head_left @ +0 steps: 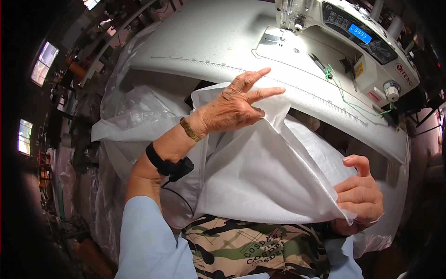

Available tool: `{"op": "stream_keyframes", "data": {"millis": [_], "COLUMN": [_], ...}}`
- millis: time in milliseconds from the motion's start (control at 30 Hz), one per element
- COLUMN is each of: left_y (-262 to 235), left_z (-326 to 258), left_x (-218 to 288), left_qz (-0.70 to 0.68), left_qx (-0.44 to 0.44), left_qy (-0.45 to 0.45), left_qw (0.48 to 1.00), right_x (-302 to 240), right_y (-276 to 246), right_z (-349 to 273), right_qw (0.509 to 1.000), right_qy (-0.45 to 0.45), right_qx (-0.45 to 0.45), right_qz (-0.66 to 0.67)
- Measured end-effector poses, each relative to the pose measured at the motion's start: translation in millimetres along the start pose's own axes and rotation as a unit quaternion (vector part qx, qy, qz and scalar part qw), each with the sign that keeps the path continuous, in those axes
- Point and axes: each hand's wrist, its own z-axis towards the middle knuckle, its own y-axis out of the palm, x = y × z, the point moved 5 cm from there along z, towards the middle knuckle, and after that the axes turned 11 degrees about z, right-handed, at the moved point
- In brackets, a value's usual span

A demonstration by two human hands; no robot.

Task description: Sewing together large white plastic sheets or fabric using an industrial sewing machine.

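Note:
A white fabric piece [260, 176], woven-looking and perhaps a bag, hangs in folds across my lap. My left hand [232, 102] is at its upper part, just in front of the sewing table's edge. Two of its fingers stretch out while the lower ones pinch a raised fold of the fabric. My right hand [360, 197] grips the fabric's lower right edge, one finger lifted and bent. Between the hands a folded edge runs taut on a slant. The thumb of my right hand is mostly hidden.
A sewing machine [367, 42] with a lit blue display stands at the upper right, its needle area [283, 42] brightly lit. Dark thread snips [320, 65] and green thread [341, 90] lie on the white table [195, 37]. Clear plastic sheeting [144, 104] hangs at left.

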Motion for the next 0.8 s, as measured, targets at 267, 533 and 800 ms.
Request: {"op": "stream_keyframes", "data": {"millis": [267,533,800], "left_y": [29,15,-235], "left_z": [-15,-72,-67], "left_x": [-15,-28,-98], "left_qz": [-0.207,-0.339,-0.205], "left_qx": [-0.140,-0.085,0.075], "left_qy": [-0.108,-0.224,-0.450], "left_qw": [0.962,0.910,0.866], "right_x": [-5,13,86], "right_y": [2,-26,-63], "right_z": [-11,-43,-29], "right_qw": [1.000,0.910,0.843], "right_qy": [-0.019,0.062,-0.009], "right_qx": [0.011,0.397,0.536], "right_qz": [0.000,-0.103,0.049]}}
